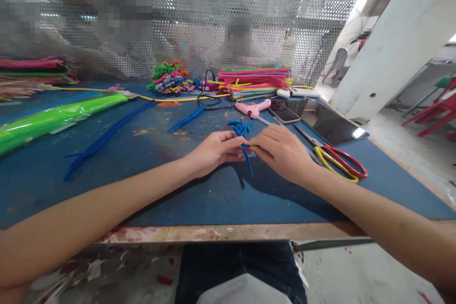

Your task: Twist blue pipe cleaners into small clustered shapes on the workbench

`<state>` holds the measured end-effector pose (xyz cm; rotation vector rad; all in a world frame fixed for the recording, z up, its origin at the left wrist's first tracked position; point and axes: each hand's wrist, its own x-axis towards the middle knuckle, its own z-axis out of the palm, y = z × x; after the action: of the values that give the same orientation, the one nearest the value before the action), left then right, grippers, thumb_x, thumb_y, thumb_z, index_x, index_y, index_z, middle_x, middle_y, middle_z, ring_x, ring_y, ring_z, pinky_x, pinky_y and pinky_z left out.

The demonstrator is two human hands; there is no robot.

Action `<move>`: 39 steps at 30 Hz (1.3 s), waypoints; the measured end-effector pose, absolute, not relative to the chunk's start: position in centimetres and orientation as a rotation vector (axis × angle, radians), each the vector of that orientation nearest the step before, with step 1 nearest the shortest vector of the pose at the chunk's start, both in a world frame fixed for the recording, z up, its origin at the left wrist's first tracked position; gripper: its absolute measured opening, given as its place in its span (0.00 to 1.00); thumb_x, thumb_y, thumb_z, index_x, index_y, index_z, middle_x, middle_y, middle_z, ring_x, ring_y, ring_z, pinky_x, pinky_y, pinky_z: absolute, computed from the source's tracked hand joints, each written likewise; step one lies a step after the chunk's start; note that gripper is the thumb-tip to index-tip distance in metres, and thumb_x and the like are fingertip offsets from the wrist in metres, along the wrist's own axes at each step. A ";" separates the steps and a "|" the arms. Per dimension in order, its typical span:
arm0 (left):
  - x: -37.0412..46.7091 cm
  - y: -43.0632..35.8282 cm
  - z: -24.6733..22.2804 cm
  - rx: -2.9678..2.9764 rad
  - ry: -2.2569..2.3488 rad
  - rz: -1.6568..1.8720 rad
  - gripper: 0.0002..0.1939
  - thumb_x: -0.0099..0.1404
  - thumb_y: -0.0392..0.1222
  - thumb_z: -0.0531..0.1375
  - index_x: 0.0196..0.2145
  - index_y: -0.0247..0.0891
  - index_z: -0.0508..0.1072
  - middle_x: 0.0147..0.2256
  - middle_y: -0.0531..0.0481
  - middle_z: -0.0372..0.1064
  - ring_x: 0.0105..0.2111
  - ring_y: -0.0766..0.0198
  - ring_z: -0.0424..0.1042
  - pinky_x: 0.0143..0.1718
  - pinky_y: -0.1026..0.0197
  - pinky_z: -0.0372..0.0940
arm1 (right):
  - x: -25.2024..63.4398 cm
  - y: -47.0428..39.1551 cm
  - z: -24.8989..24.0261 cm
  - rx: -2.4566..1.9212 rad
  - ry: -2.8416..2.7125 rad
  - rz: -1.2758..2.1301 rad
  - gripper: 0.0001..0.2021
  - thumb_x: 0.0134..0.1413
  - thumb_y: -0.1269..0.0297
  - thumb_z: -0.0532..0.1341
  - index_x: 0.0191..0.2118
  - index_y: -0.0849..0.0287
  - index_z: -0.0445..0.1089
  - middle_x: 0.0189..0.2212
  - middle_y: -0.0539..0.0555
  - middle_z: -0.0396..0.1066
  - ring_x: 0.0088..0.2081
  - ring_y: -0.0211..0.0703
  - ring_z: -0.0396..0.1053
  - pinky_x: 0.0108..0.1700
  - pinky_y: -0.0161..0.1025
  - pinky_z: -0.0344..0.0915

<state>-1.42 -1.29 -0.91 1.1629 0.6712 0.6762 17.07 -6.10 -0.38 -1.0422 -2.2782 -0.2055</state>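
Note:
Between my two hands, over the blue table mat, is a blue pipe-cleaner flower (241, 127) with looped or curled ends at the top and a stem hanging below. My left hand (217, 151) pinches it between thumb and fingers from the left. From the right, my right hand (281, 152) pinches at the same spot, its fingertips meeting the left thumb; the exact bit it grips is partly hidden. Loose blue pipe cleaners (187, 118) lie beyond my left hand, and a longer blue bunch (107, 137) lies farther left.
Scissors (335, 159) with red and yellow handles lie right of my right hand. A pink glue gun (253, 108), a phone (285, 113) and a dark tablet (331, 121) sit behind. Pipe-cleaner bundles (254, 80) line the perforated screen; a green pack (64, 116) lies left.

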 end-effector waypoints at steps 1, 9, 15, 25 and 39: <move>-1.5 -1.1 -0.9 1.156 0.664 0.623 0.12 0.52 0.43 0.66 0.30 0.32 0.70 0.28 0.49 0.74 0.31 0.64 0.74 0.38 0.60 0.67 | 17.2 -6.1 -0.3 -1.023 -2.280 -0.210 0.10 0.60 0.65 0.52 0.35 0.61 0.70 0.30 0.57 0.71 0.34 0.44 0.62 0.39 0.40 0.57; -2.2 -0.8 -0.4 1.169 0.619 0.290 0.12 0.52 0.41 0.67 0.29 0.32 0.69 0.28 0.47 0.75 0.32 0.62 0.75 0.37 0.60 0.68 | 17.6 -5.6 -0.2 -0.819 -2.240 -0.023 0.04 0.54 0.65 0.60 0.32 0.59 0.67 0.30 0.53 0.71 0.34 0.41 0.63 0.38 0.38 0.59; -1.9 -1.0 -0.7 1.188 0.691 0.369 0.13 0.52 0.39 0.67 0.34 0.35 0.68 0.30 0.49 0.74 0.32 0.64 0.74 0.35 0.62 0.68 | 17.9 -5.0 -0.6 -0.744 -2.233 -0.087 0.02 0.54 0.69 0.60 0.31 0.59 0.69 0.29 0.53 0.72 0.33 0.41 0.64 0.37 0.39 0.60; -1.6 -1.3 -0.8 1.269 0.732 0.462 0.11 0.49 0.42 0.68 0.25 0.32 0.72 0.26 0.48 0.74 0.26 0.69 0.71 0.31 0.66 0.66 | 18.3 -4.8 -0.8 -0.875 -2.144 -0.242 0.05 0.54 0.64 0.60 0.31 0.57 0.71 0.30 0.51 0.74 0.34 0.41 0.65 0.39 0.40 0.59; -1.0 -1.9 -1.4 1.440 0.737 0.641 0.09 0.53 0.43 0.65 0.26 0.34 0.74 0.26 0.50 0.74 0.27 0.69 0.72 0.30 0.69 0.65 | 16.9 -5.1 -1.4 -1.061 -1.506 1.209 0.12 0.43 0.57 0.66 0.26 0.62 0.71 0.20 0.48 0.68 0.21 0.31 0.61 0.24 0.32 0.57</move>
<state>-1.01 -1.89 -1.36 1.4402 0.7373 0.6407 16.85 -5.07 -1.37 -1.0612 -1.5058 1.2090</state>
